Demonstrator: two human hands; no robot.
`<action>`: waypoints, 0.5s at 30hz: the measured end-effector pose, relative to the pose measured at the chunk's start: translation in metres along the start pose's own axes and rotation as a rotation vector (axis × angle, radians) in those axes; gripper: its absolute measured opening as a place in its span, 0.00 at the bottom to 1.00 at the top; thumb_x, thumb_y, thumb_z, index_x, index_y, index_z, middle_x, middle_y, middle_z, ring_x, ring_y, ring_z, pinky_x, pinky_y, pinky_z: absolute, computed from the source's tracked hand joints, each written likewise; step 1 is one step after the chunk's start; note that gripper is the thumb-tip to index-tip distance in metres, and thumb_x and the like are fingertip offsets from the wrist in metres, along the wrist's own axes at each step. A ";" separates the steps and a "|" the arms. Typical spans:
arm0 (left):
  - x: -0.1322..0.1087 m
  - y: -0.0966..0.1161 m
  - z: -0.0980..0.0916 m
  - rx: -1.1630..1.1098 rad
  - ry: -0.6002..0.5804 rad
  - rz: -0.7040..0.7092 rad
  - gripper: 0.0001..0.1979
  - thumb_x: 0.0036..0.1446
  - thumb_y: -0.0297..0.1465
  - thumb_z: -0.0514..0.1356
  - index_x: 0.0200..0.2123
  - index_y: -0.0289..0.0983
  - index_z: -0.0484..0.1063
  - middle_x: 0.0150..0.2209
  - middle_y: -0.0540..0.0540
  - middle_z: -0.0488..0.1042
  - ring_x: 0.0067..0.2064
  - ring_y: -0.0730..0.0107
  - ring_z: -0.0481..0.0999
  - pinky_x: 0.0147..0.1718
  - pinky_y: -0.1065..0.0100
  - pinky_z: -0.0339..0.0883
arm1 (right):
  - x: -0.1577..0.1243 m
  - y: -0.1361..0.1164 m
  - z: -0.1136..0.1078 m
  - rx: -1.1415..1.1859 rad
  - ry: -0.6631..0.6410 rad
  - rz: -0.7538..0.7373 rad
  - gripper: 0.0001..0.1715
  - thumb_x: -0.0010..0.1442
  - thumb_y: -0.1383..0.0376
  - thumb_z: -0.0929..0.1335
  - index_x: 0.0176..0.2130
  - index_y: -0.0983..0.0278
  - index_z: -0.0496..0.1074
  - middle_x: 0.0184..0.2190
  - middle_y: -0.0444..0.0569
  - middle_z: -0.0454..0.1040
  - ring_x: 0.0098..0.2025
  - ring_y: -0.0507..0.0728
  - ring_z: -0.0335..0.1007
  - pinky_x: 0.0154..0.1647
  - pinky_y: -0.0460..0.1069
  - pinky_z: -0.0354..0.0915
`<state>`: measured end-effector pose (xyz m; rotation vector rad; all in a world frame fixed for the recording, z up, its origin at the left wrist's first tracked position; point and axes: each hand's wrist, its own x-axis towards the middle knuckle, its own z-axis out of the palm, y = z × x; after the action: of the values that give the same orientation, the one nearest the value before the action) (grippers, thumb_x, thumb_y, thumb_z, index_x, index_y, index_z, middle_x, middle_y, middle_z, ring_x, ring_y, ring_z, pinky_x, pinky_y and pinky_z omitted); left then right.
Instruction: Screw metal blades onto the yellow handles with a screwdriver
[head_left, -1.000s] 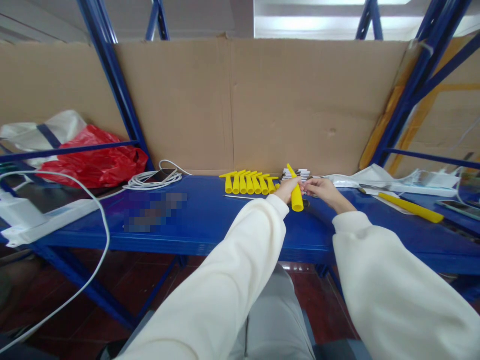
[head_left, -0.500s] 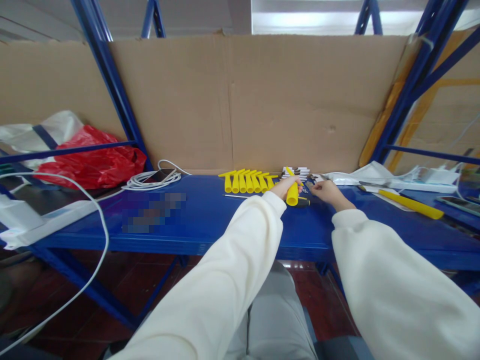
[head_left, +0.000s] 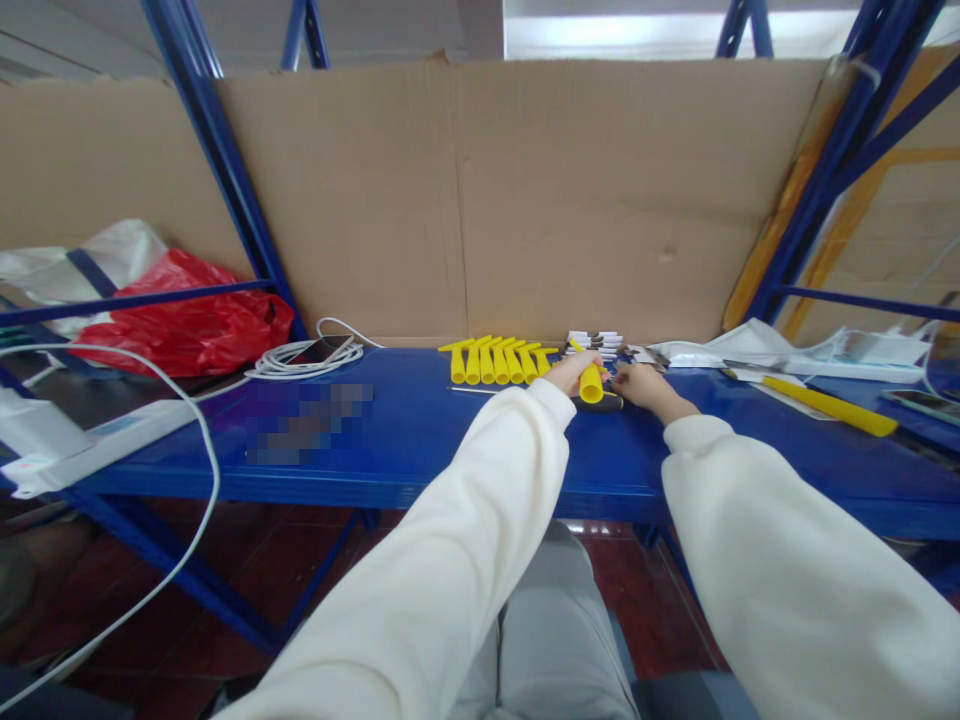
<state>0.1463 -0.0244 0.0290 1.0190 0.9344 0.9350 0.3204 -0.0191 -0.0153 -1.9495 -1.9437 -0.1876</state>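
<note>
While the left hand is clamped on a yellow cone near the blue shelf's back edge, the right hand, its grip impossible to tell, rests just beside it, before a row of yellow cones.

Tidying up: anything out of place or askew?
A white cable droops off the shelf's edge at left; a yellow rod lies slanted at right. The left hand holds one cone outside its row.

My left hand has lowered the yellow cone from its raised tilt down to the blue shelf; my right hand has come back in beside it.
</note>
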 end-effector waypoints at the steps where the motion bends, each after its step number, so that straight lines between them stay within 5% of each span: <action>1: -0.002 0.002 0.000 -0.007 -0.008 -0.043 0.11 0.72 0.19 0.61 0.37 0.35 0.78 0.24 0.47 0.71 0.27 0.71 0.65 0.32 0.68 0.67 | -0.001 -0.002 -0.001 -0.019 -0.008 0.005 0.07 0.63 0.68 0.75 0.35 0.60 0.87 0.35 0.56 0.88 0.42 0.65 0.87 0.46 0.52 0.77; 11: -0.005 0.002 -0.004 0.000 -0.025 -0.062 0.12 0.73 0.20 0.58 0.38 0.36 0.79 0.20 0.50 0.69 0.25 0.71 0.66 0.30 0.69 0.65 | -0.004 -0.009 -0.002 -0.157 -0.003 0.057 0.13 0.70 0.65 0.71 0.46 0.61 0.89 0.43 0.61 0.89 0.48 0.67 0.88 0.47 0.53 0.77; 15: -0.006 0.004 -0.011 -0.002 0.012 0.020 0.12 0.71 0.17 0.59 0.39 0.35 0.80 0.21 0.48 0.71 0.27 0.69 0.69 0.35 0.67 0.69 | -0.004 -0.005 0.001 -0.124 0.067 -0.061 0.19 0.69 0.67 0.70 0.53 0.61 0.90 0.50 0.62 0.89 0.52 0.67 0.86 0.55 0.56 0.78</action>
<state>0.1333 -0.0263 0.0312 1.0231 0.9350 0.9595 0.3152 -0.0220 -0.0171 -1.9353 -1.9922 -0.3941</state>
